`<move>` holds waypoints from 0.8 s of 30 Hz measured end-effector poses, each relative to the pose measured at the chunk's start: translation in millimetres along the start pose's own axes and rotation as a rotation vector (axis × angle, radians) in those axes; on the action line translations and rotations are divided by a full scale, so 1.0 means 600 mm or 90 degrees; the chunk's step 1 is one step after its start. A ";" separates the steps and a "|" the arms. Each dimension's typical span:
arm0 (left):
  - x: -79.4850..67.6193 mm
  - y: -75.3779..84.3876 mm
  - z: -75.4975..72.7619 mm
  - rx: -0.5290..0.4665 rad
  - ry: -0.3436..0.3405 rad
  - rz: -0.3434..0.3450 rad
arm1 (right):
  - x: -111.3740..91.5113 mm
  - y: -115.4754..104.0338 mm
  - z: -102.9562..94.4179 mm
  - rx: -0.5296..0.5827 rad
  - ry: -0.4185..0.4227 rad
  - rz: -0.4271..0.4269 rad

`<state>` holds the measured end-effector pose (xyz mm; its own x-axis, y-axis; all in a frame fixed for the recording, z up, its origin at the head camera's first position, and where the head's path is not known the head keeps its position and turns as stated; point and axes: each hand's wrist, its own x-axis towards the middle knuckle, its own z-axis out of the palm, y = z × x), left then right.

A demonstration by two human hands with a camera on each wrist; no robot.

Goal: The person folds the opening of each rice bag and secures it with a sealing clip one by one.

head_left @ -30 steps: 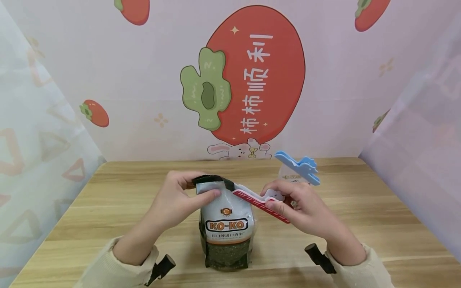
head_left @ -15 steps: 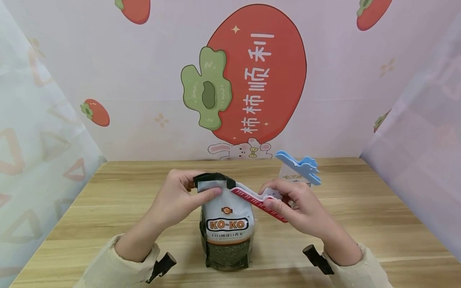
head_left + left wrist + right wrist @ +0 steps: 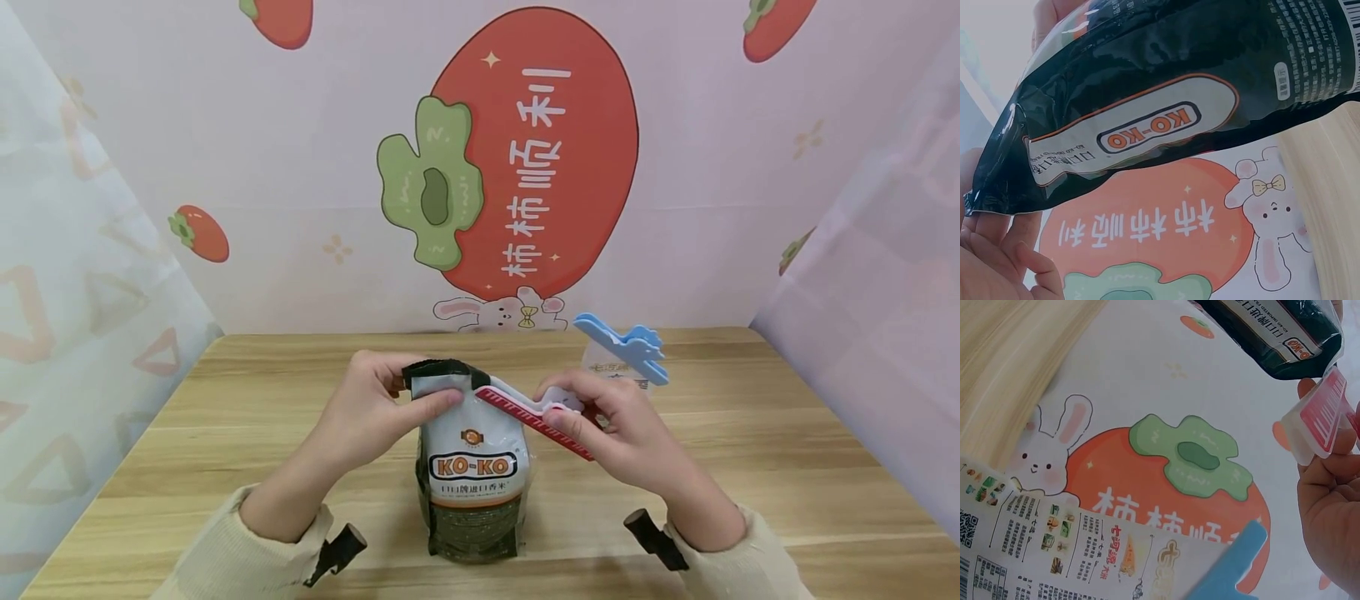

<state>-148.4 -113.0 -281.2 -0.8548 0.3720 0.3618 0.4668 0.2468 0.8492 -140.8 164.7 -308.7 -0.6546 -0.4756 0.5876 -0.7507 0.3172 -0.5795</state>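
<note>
A KO-KO rice bag point(image 3: 471, 462), silver in front with dark green sides, stands upright on the table. Its top is folded over into a dark strip. My left hand point(image 3: 378, 415) pinches this fold at its left end, thumb on the front and fingers behind. In my right hand point(image 3: 618, 429) I grip a red-and-white bag clip point(image 3: 521, 414) by its handle. The clip's tip meets the right end of the fold; the left wrist view shows the bag's dark back point(image 3: 1166, 69). The clip point(image 3: 1329, 412) touches the bag's corner in the right wrist view.
Behind my right hand stands a pale printed package point(image 3: 1085, 550), with a blue bag clip point(image 3: 626, 348) across its top. The wooden table point(image 3: 750, 433) ends at a patterned back wall, and cloth panels rise at both sides.
My right hand and the red-and-white bag clip have shifted slightly left, with the clip's tip closer over the fold's right end. My left hand and the rice bag stay nearly still.
</note>
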 end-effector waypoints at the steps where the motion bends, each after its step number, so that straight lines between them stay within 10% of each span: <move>1: 0.000 0.000 0.000 -0.001 0.000 0.001 | 0.001 0.000 0.001 0.003 0.000 0.000; 24: -0.001 -0.002 0.001 -0.010 -0.001 0.015 | 0.021 -0.024 0.019 -0.011 0.035 -0.011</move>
<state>-148.3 -112.8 -282.5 -0.8434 0.3790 0.3808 0.4831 0.2246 0.8463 -137.2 144.6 -299.4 -0.6450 -0.4349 0.6284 -0.7632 0.3234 -0.5595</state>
